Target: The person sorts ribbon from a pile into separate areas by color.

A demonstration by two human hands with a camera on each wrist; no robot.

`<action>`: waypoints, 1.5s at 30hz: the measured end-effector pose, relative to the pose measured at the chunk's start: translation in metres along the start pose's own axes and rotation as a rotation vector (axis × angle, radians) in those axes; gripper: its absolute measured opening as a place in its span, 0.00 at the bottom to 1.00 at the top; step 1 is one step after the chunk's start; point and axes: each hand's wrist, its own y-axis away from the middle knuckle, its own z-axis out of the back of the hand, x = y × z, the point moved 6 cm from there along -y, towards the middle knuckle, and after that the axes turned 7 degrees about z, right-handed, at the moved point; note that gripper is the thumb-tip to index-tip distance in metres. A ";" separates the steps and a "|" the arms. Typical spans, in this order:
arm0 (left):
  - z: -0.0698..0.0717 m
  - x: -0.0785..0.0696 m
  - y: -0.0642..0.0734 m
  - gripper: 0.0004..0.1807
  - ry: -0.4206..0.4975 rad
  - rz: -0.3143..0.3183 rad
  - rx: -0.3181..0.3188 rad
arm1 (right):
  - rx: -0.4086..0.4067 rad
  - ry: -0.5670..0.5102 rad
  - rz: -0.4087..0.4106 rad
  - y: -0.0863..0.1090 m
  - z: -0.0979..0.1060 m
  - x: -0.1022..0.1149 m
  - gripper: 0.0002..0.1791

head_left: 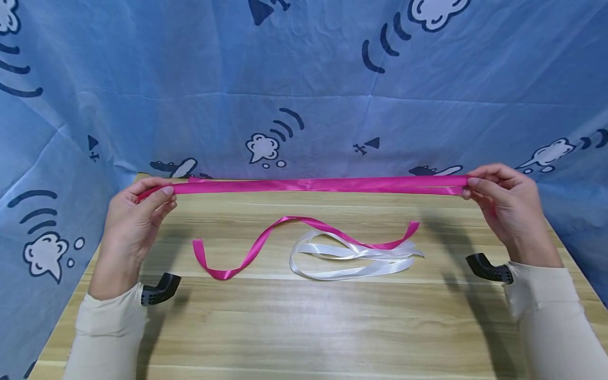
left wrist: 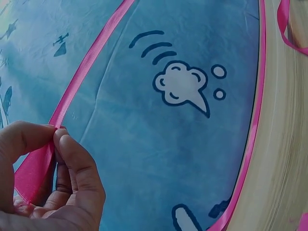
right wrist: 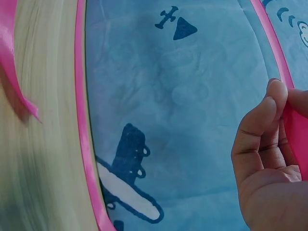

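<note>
A pink satin ribbon [head_left: 309, 184] stretches nearly straight from side to side, above the back part of the table. My left hand [head_left: 133, 224] pinches it between thumb and index finger; in the left wrist view a short tail of ribbon [left wrist: 34, 177] lies against the palm. At the other side my right hand [head_left: 510, 211] pinches the ribbon the same way, with a pink tail [right wrist: 296, 137] across the palm in the right wrist view. A second pink strand [right wrist: 81, 115] runs along the table's back edge; whether both strands are one ribbon I cannot tell.
Nearer me on the wooden table [head_left: 304, 327] lies a wavy shorter pink ribbon [head_left: 258, 243]. Its right part crosses a looped bundle of white ribbon [head_left: 351, 274]. A blue printed cloth [head_left: 313, 63] hangs behind the table and along the sides.
</note>
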 end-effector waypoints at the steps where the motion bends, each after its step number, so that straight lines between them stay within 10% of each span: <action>1: 0.001 0.000 0.000 0.07 0.005 -0.002 0.000 | -0.003 -0.002 0.005 0.000 0.001 0.000 0.07; 45: 0.027 0.004 -0.016 0.06 -0.020 0.089 -0.042 | -0.117 -0.012 -0.045 0.002 0.035 -0.001 0.08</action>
